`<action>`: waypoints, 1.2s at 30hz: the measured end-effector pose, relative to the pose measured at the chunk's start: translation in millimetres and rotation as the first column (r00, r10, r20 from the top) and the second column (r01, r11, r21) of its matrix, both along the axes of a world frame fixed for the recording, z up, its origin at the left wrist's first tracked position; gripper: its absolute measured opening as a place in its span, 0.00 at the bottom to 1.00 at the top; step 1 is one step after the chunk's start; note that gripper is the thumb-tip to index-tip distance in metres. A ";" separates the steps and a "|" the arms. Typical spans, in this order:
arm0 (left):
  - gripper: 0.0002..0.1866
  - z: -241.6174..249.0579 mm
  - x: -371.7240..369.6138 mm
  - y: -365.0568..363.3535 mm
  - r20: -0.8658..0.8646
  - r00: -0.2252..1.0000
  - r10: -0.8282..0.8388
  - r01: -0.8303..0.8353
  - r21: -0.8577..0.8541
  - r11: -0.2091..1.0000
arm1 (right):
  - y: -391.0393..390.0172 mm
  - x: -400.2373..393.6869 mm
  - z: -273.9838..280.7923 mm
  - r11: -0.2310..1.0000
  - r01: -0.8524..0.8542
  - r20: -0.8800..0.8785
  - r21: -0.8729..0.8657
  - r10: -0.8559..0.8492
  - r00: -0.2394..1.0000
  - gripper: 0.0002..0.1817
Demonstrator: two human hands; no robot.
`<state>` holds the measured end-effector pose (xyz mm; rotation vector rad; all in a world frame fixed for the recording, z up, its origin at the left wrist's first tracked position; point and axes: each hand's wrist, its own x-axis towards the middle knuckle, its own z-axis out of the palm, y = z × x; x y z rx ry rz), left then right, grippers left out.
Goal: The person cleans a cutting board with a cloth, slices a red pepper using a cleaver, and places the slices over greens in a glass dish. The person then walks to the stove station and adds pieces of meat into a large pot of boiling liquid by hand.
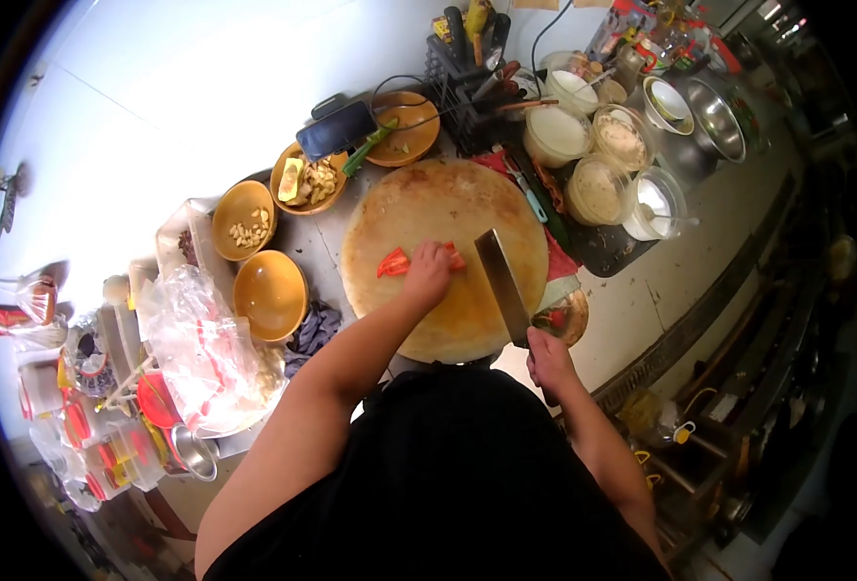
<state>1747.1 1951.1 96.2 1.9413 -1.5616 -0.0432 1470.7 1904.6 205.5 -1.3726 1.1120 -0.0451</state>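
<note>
A round wooden chopping board (428, 198) lies in front of me on the counter. Pieces of red pepper (392, 262) rest near its middle, and my left hand (429, 274) presses down on them with closed, bent fingers. Red shows on both sides of that hand. My right hand (550, 359) is wrapped round the handle of a cleaver (502, 285). The blade slants over the right part of the board, apart from the pepper, its tip pointing away from me.
Left of the board stand wooden bowls, one with garlic cloves (250, 235), one with ginger (320, 182), one bare (270, 295). A phone (336, 130) leans behind. Tubs of powders (600, 189) and a knife rack (462, 82) stand beyond. Plastic bags (196, 329) lie left.
</note>
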 end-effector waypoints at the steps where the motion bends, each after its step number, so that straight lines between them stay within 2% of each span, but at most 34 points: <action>1: 0.10 -1.2 1.3 2.3 0.001 1.000 0.001 -0.001 0.001 1.000 | -0.3 -0.3 -1.7 1.000 -0.001 0.001 0.001 0.001 1.000 0.23; 3: 0.07 3.6 1.7 7.0 -0.197 0.980 0.033 -0.035 -0.003 0.999 | -0.7 -1.6 -5.4 1.000 0.007 -0.004 0.013 -0.007 1.000 0.23; 4: 0.07 9.9 0.2 9.1 -0.196 0.980 0.035 -0.036 -0.001 0.999 | -0.7 -1.7 -5.7 1.000 0.006 -0.003 0.014 -0.006 1.000 0.23; 6: 0.07 24.3 -2.8 12.2 -0.459 0.860 0.224 -0.161 0.173 0.972 | -2.0 -0.7 -5.4 1.000 0.013 -0.016 0.022 -0.013 1.000 0.22; 10: 0.09 37.3 5.7 19.8 -0.469 0.812 0.347 -0.239 0.275 0.931 | -3.2 -0.1 -7.5 1.000 -0.002 -0.051 -0.015 0.002 0.999 0.22; 12: 0.10 40.9 15.0 19.1 -0.590 0.750 0.298 -0.247 0.168 0.954 | -3.3 1.6 -5.3 1.000 0.005 -0.051 -0.018 -0.006 0.999 0.21; 13: 0.10 62.0 10.4 16.9 -0.589 0.753 0.292 -0.239 0.169 0.956 | -3.1 1.5 -7.0 1.000 0.014 -0.050 -0.017 -0.015 0.999 0.21; 15: 0.09 133.2 -12.1 7.8 -0.559 0.823 0.106 0.022 0.217 0.976 | -2.2 -0.5 -11.8 0.996 -0.023 -0.128 -0.080 0.013 0.992 0.24; 16: 0.09 143.9 -27.8 1.2 -0.492 0.868 -0.068 0.126 0.086 0.988 | -0.8 -0.4 -12.7 0.997 -0.015 -0.132 -0.079 0.004 0.991 0.24; 17: 0.08 151.2 -44.9 -8.1 -0.398 0.888 -0.232 0.236 -0.039 0.971 | -0.2 1.2 -13.4 0.996 -0.008 -0.060 -0.087 0.003 0.998 0.20; 18: 0.09 156.6 -59.0 -18.9 -0.356 0.849 -0.391 0.372 -0.125 0.920 | 0.1 1.7 -14.9 0.995 -0.003 0.012 -0.096 0.004 1.000 0.18; 19: 0.11 162.2 -74.1 -30.2 -0.300 0.787 -0.539 0.499 -0.204 0.842 | 0.4 -0.6 -23.0 0.995 0.001 0.011 -0.097 0.000 1.000 0.18; 20: 0.13 173.2 -93.3 -41.1 -0.301 0.746 -0.595 0.536 -0.260 0.803 | 0.5 -3.7 -35.4 0.986 -0.010 0.011 -0.168 0.012 1.000 0.18; 21: 0.14 175.5 -110.9 -46.9 -0.120 0.822 -0.557 0.511 -0.277 0.814 | 0.4 -5.6 -41.2 0.971 -0.022 0.009 -0.238 0.025 1.000 0.18; 22: 0.14 175.7 -116.6 -48.3 -0.121 0.820 -0.560 0.513 -0.280 0.811 | 0.2 -8.5 -46.5 0.971 -0.019 0.005 -0.240 0.021 1.000 0.18; 24: 0.12 176.4 -122.6 -50.5 -0.164 0.789 -0.592 0.514 -0.351 0.783 | -0.4 -11.2 -53.9 0.889 -0.049 0.082 -0.455 0.097 0.992 0.19; 25: 0.12 170.1 -119.3 -44.8 -0.162 0.788 -0.594 0.517 -0.349 0.782 | -0.7 -10.1 -42.4 0.890 -0.045 0.085 -0.455 0.094 0.992 0.19; 27: 0.10 138.7 -96.8 -23.3 -0.278 0.880 -0.386 0.377 -0.090 0.922 | -0.9 -12.8 -16.4 0.988 -0.017 -0.097 -0.156 0.002 0.995 0.22; 28: 0.11 119.0 -82.9 -17.6 -0.253 0.928 -0.272 0.287 0.024 0.958 | -1.0 -14.5 -12.3 0.988 -0.017 -0.094 -0.153 0.003 0.996 0.22; 29: 0.12 96.5 -68.6 -13.1 -0.216 0.964 -0.155 0.187 0.135 0.973 | -1.0 -17.7 -9.8 0.995 0.044 -0.163 -0.094 -0.059 0.985 0.23; 30: 0.12 73.6 -57.0 -9.5 -0.066 0.997 -0.030 0.036 0.081 0.996 | -0.7 -21.6 -8.6 0.993 0.109 -0.236 -0.038 -0.115 0.965 0.23; 31: 0.13 53.3 -46.5 -7.3 0.077 0.991 0.106 -0.107 0.004 0.994 | -1.2 -25.9 -8.3 0.991 0.136 -0.173 0.001 -0.134 0.976 0.25; 32: 0.13 35.4 -36.6 -5.3 0.075 0.991 0.107 -0.108 0.004 0.994 | -1.6 -26.5 -5.7 0.991 0.135 -0.174 0.001 -0.133 0.976 0.25; 34: 0.15 18.3 -22.2 -3.5 0.260 0.948 0.183 -0.227 0.149 0.962 | -3.3 -27.2 3.0 0.986 0.166 -0.151 0.035 -0.159 0.976 0.24; 35: 0.15 17.0 -18.8 -3.9 0.257 0.948 0.186 -0.229 0.147 0.962 | -5.1 -26.4 6.7 0.986 0.164 -0.153 0.031 -0.157 0.976 0.24; 36: 0.14 24.2 -16.5 -3.8 0.231 0.969 0.090 -0.144 0.228 0.963 | -6.3 -25.4 9.5 0.988 0.152 -0.175 0.036 -0.144 0.974 0.23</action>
